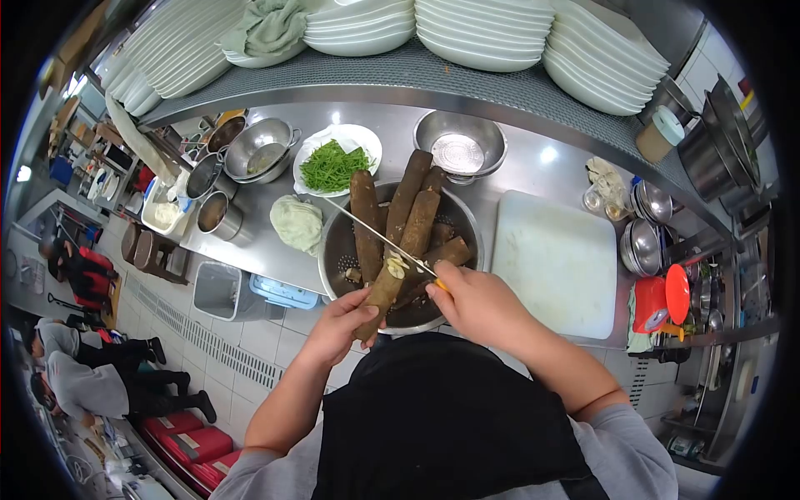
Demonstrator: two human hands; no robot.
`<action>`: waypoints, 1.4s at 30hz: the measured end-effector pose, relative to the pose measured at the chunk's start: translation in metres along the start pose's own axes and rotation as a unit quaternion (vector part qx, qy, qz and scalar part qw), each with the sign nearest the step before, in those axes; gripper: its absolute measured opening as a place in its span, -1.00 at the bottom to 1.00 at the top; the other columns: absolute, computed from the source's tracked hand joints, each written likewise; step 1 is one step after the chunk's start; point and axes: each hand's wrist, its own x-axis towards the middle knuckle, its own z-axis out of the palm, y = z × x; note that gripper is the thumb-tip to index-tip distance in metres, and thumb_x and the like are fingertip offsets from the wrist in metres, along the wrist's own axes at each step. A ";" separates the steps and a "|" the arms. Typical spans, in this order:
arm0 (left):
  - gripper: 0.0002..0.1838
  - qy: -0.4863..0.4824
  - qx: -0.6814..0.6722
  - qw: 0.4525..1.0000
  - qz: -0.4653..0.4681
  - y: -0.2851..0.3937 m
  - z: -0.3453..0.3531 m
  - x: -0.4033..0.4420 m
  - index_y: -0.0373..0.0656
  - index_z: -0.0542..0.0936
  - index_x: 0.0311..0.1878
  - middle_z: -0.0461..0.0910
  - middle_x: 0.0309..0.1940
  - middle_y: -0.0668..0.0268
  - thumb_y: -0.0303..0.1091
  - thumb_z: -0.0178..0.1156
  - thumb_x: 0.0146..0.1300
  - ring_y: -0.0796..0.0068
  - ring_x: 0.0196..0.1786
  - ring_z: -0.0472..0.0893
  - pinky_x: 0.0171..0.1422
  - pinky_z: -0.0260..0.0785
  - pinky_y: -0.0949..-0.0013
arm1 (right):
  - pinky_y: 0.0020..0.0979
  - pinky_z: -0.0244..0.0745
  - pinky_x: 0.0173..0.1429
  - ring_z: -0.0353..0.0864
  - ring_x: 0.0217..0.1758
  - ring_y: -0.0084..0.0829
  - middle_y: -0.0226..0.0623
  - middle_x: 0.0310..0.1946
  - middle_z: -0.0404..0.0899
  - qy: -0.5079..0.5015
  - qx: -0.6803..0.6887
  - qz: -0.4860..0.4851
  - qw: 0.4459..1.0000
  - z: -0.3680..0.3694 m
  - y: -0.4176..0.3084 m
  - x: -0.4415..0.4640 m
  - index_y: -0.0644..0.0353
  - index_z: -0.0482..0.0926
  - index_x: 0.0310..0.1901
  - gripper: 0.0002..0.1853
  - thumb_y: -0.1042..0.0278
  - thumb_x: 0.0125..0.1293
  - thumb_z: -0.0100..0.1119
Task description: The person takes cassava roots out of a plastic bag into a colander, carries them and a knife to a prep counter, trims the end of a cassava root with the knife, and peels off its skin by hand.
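My left hand point(340, 326) is closed round the lower end of a brown root point(385, 292), whose upper end shows pale cut patches. In my right hand point(467, 298) is the yellow handle of a knife point(379, 235); its long thin blade points up and left, across the root's upper end. Both hands are over the near rim of a metal colander point(469, 218). Several more brown roots point(414, 196) lean and lie inside it.
Right of the colander lies a white cutting board point(554, 262). Behind stand a plate of chopped greens point(337, 165) and a metal bowl point(460, 143); a pale cloth point(297, 223) lies left. A shelf point(375, 79) with stacked plates crosses above. Two people point(92, 371) are at far left.
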 end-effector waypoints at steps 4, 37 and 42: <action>-0.49 0.017 0.019 1.000 -0.005 0.000 0.002 0.002 -0.28 0.44 0.42 0.61 -0.32 0.28 -0.32 0.17 0.46 0.52 -0.50 0.56 -0.45 0.35 0.48 | 0.02 0.56 -0.28 0.68 -0.34 0.09 0.03 -0.40 0.65 0.192 0.099 -0.081 0.973 -0.009 -0.030 -0.006 0.25 0.40 -0.09 -0.76 0.21 0.54 0.08; -0.28 0.020 0.065 0.994 0.087 -0.008 0.004 0.000 -0.26 0.21 0.59 0.62 -0.04 0.19 -0.43 0.17 0.39 0.48 -0.12 0.61 -0.14 0.52 0.40 | -0.02 0.57 -0.34 0.68 -0.35 0.07 0.02 -0.39 0.63 0.157 0.016 -0.080 0.984 -0.004 -0.018 -0.011 0.25 0.36 -0.10 -0.79 0.29 0.51 0.11; -0.31 0.006 0.083 0.994 0.073 -0.003 0.009 -0.004 -0.26 0.22 0.59 0.61 -0.03 0.21 -0.46 0.15 0.42 0.50 -0.09 0.60 -0.17 0.54 0.41 | 0.03 0.58 -0.31 0.68 -0.38 0.11 0.04 -0.40 0.61 0.004 -0.075 -0.004 0.997 0.037 0.013 -0.006 0.26 0.39 -0.08 -0.79 0.27 0.52 0.06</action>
